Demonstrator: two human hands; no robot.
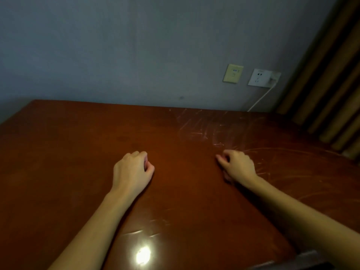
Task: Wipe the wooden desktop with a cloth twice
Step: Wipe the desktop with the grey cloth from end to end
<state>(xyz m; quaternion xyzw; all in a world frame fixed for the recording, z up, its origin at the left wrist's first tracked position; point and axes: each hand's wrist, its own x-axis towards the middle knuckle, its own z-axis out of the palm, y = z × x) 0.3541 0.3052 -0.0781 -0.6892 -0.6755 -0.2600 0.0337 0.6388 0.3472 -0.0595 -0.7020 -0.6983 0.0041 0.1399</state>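
A person's left hand [132,170] rests in a loose fist on a glossy reddish-brown wooden tabletop [78,152], the right hand [238,165] well apart from it, fingers loosely bent. Pale scratches [204,131] mark the far right surface. Behind it, a white cable [262,97] runs down from a wall socket [259,77] beside a striped curtain [327,84].

Two hands [132,170] [238,166], one desktop [185,191], two sockets [233,73] [260,77]
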